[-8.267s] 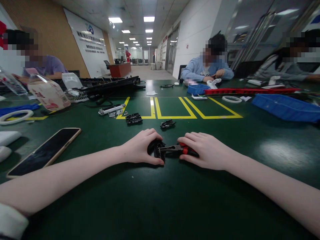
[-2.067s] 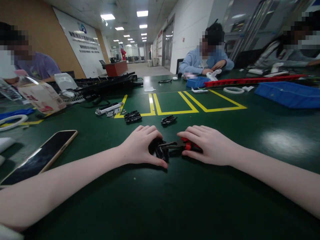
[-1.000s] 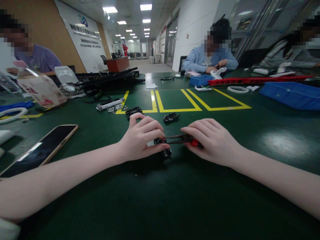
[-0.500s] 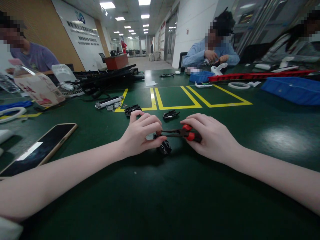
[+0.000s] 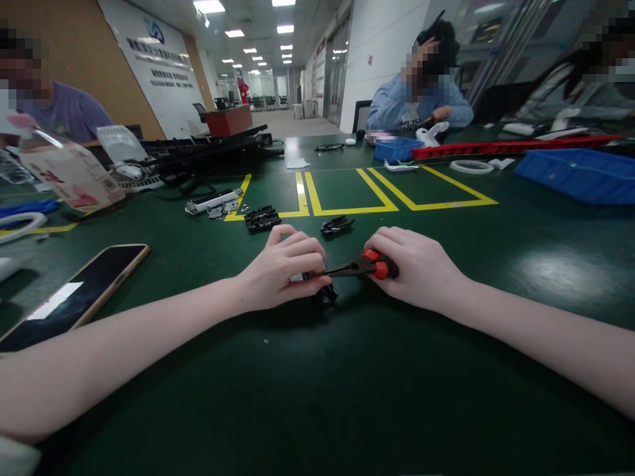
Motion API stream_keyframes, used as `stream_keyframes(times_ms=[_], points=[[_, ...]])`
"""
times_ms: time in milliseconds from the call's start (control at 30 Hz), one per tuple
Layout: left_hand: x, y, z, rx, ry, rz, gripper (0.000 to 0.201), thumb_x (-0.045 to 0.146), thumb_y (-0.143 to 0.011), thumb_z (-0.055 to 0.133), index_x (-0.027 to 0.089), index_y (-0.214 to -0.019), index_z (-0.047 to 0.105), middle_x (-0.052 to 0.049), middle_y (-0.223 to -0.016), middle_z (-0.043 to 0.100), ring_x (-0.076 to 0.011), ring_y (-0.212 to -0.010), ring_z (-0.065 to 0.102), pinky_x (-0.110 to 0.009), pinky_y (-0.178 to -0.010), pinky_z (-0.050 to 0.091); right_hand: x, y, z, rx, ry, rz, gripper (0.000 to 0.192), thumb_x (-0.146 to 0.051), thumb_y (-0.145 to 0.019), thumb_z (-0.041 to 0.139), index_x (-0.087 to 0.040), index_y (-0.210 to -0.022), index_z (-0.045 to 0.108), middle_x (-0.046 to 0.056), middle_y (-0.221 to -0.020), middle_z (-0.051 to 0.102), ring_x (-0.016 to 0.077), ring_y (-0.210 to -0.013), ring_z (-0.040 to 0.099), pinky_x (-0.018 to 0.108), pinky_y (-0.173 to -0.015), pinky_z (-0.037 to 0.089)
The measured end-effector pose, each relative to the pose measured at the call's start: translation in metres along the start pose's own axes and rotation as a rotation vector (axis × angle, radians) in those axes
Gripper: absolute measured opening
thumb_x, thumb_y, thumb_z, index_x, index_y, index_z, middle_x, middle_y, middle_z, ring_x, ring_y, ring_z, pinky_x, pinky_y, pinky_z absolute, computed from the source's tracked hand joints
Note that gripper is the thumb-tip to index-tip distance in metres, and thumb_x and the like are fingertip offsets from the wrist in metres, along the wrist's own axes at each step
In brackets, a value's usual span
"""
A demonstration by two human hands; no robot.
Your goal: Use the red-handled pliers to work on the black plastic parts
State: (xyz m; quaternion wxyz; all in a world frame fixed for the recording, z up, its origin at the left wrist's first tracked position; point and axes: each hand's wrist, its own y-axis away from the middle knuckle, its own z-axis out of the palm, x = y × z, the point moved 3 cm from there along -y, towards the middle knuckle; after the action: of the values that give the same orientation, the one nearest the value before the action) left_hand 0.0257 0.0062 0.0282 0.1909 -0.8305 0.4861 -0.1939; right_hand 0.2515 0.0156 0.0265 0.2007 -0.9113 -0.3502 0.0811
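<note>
My left hand (image 5: 288, 268) pinches a small black plastic part (image 5: 326, 293) just above the green table; the fingers cover much of it. My right hand (image 5: 419, 268) is wrapped round long-nose pliers (image 5: 354, 268) with red and black handles. The jaws point left and are nearly closed, their tips at my left thumb and fingertips. Whether the tips grip anything is hidden. Beyond my hands lie another black plastic part (image 5: 337, 225) and, to its left, several more black parts (image 5: 262, 219).
A phone (image 5: 74, 294) lies to the left, with a bottle (image 5: 69, 168) behind it. White and metal pieces (image 5: 215, 202) sit near yellow tape lines (image 5: 354, 212). A blue tray (image 5: 578, 175) and a red strip (image 5: 516, 146) are at the right. Other people sit across the table.
The plier jaws have gone from apart to nearly closed, and their tips have dropped slightly at my left fingertips. The person across has raised a hand to the head.
</note>
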Motion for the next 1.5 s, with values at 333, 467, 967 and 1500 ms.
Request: stream_keyframes(times_ms=[333,467,967,1500], points=[[-0.011,0.000,0.005,-0.251,0.260,-0.067,0.050,0.031,-0.089,0.058,0.018,-0.135,0.043,-0.012,-0.135,0.056,-0.0265,-0.123,0.053,-0.041,-0.105,0.042,0.017,-0.001,0.000,0.028,0.064,-0.045,0.011,-0.026,-0.081,0.056,-0.020,-0.091,0.054,0.010,-0.093,0.065,0.0252,-0.081,0.057,0.036,-0.069,0.044],[-0.011,-0.001,0.007,-0.307,0.238,-0.076,0.042,0.040,-0.092,0.058,0.018,-0.128,0.052,-0.011,-0.128,0.060,-0.0268,-0.115,0.057,-0.040,-0.099,0.045,0.018,-0.002,0.001,0.026,0.039,-0.059,0.012,-0.026,-0.081,0.055,-0.020,-0.092,0.054,0.011,-0.096,0.065,0.0255,-0.084,0.058,0.037,-0.071,0.045],[-0.014,0.007,0.001,-0.267,0.336,-0.237,0.037,0.042,-0.089,0.068,0.017,-0.116,0.064,-0.006,-0.109,0.061,-0.0179,-0.093,0.059,-0.029,-0.080,0.050,0.017,-0.003,0.003,0.003,0.046,-0.127,0.014,-0.024,-0.078,0.057,-0.018,-0.090,0.058,0.010,-0.090,0.066,0.0235,-0.079,0.059,0.035,-0.067,0.044],[-0.013,0.005,0.003,-0.343,0.237,-0.205,0.043,0.047,-0.088,0.064,0.015,-0.118,0.065,-0.001,-0.079,0.067,-0.0116,-0.062,0.054,-0.022,-0.057,0.037,0.003,0.000,-0.001,-0.047,0.107,-0.125,0.013,-0.025,-0.081,0.054,-0.018,-0.091,0.060,0.010,-0.090,0.067,0.0237,-0.078,0.058,0.034,-0.066,0.043]])
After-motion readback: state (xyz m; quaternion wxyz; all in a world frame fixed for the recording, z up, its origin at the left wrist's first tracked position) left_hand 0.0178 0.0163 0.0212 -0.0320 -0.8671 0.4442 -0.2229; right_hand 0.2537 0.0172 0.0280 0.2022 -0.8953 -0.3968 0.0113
